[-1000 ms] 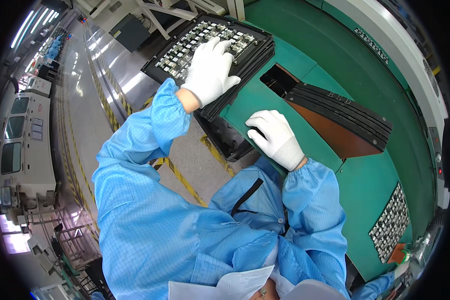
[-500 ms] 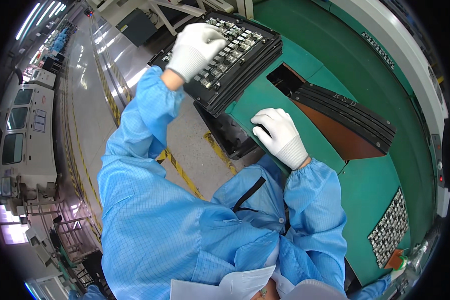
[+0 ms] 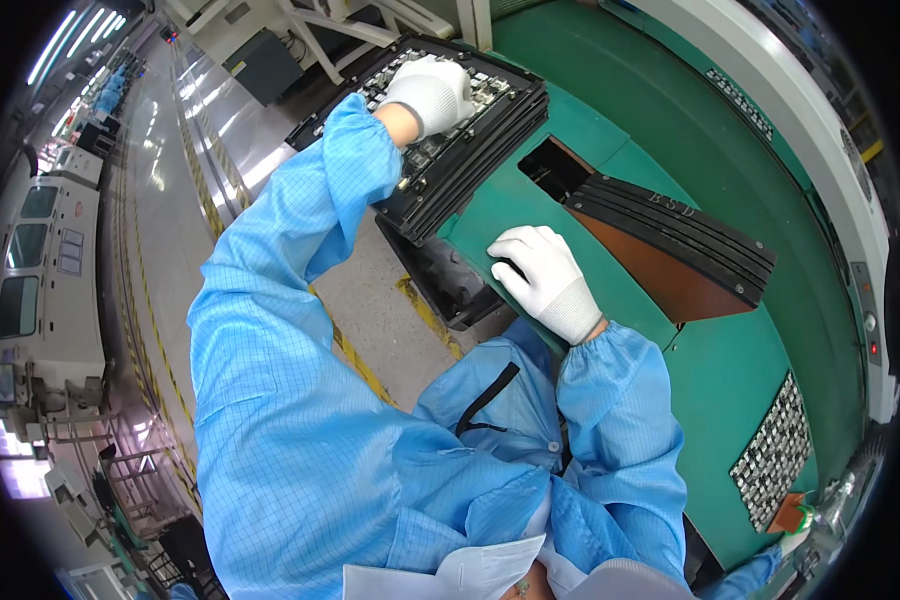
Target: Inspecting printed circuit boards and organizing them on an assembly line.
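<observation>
My left hand (image 3: 430, 97), in a white knitted glove, reaches over a stack of black trays (image 3: 422, 208). Its fingers are curled down among rows of small silvery metal parts (image 3: 490, 95) on the top tray; the fingertips are hidden, so anything pinched there cannot be made out. Lower and to the right, my right hand (image 3: 542, 280), gloved the same way, rests at the edge of the green work surface (image 3: 485, 212). Its fingers are loosely bent, the thumb stands apart, and nothing shows in it.
To the right, a brown-sided fixture with black layered plates (image 3: 675, 235) stands beside a rectangular opening (image 3: 555, 170). A panel of small parts (image 3: 773, 455) lies farther right, near a brown block (image 3: 788, 512) and another person's blue sleeve (image 3: 755, 575). A black bin (image 3: 450, 280) sits below the trays.
My left hand has moved right across the top tray, its fingers turned further down. My right hand stays on the green surface, its thumb a little more apart. The whole view has shifted slightly.
</observation>
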Demonstrator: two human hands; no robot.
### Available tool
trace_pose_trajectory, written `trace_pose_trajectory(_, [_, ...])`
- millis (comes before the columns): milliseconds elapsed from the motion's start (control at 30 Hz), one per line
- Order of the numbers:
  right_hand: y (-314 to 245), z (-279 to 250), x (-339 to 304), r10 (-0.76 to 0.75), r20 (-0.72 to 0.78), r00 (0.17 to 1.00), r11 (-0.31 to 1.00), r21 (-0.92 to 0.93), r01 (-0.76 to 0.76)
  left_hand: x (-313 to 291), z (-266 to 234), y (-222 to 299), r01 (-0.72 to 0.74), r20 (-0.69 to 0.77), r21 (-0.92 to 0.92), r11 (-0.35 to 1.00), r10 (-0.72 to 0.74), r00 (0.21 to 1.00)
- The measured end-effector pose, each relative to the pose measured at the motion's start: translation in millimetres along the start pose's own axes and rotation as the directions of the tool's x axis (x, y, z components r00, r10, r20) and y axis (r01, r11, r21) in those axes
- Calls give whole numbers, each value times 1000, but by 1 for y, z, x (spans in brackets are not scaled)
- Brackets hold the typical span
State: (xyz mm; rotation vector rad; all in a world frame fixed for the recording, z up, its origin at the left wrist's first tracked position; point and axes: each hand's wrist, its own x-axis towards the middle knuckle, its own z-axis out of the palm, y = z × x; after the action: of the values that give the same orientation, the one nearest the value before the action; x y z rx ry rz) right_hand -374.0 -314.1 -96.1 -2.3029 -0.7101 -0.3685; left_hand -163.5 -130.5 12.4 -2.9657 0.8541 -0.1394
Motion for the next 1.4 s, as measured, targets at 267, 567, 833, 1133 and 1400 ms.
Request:
trace_pose_trajectory(267, [2,2,-7,-4,-45,999,997,77,7,12,16,-3,-318,-304,9,948,305,902])
trace_pose_trajectory(567, [11,21,-7,-12,-94,996,1000,-24,9,32,15,-13,19,122,-134,991,-3,993])
trace_pose_trajectory(833, [8,17,-7,-16,-65,998,1000,-14,15,36,20,-26,32,161,-246,969,8,987])
trace_pose_trajectory(1133, [8,16,-7,-14,-62,998,1000,-11,13,38,21,-20,30,150,-171,985,-4,989])
trace_pose_trajectory(1400, [8,14,-6,-5,-28,1000,1000,9,5,35,0,-39,-48,83,-382,923,87,993])
